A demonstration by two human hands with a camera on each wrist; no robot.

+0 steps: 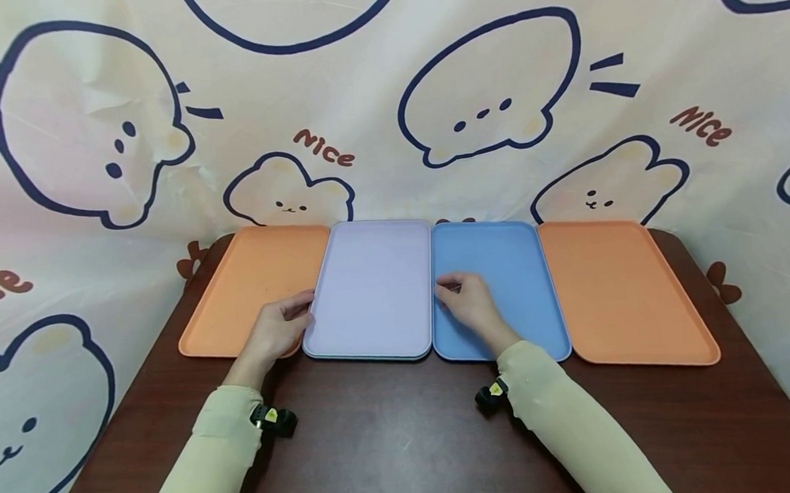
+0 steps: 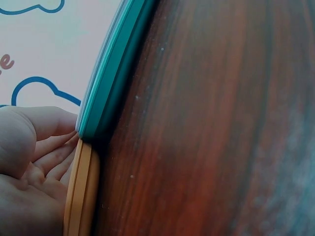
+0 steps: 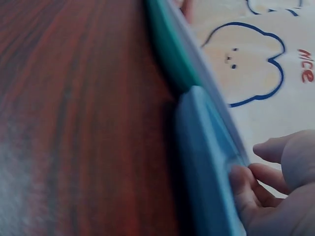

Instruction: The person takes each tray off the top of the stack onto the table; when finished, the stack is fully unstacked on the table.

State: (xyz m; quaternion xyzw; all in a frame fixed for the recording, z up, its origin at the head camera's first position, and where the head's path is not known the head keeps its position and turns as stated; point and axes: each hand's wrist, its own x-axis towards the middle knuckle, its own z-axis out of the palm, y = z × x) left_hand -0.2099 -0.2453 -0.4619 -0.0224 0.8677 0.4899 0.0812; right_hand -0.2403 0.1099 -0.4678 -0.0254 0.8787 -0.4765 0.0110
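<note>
A lavender tray (image 1: 373, 289) lies on a green tray (image 2: 106, 88), whose side shows beneath it in both wrist views. At the lavender tray's left edge, my left hand (image 1: 280, 325) touches the rim with thumb and fingertips, over part of an orange tray (image 1: 254, 278). My right hand (image 1: 469, 302) is above the blue tray (image 1: 509, 292), fingers loosely bent and fingertips close to the lavender tray's right edge. Whether those fingertips touch that edge I cannot tell. In the right wrist view, its thumb (image 3: 266, 149) stands apart from the rim.
A second orange tray (image 1: 629, 292) lies to the right of the blue one. The trays form a side-by-side row at the back of the dark wooden table (image 1: 393, 435). Behind the table hangs a cream cloth (image 1: 486, 188) printed with cartoon bears.
</note>
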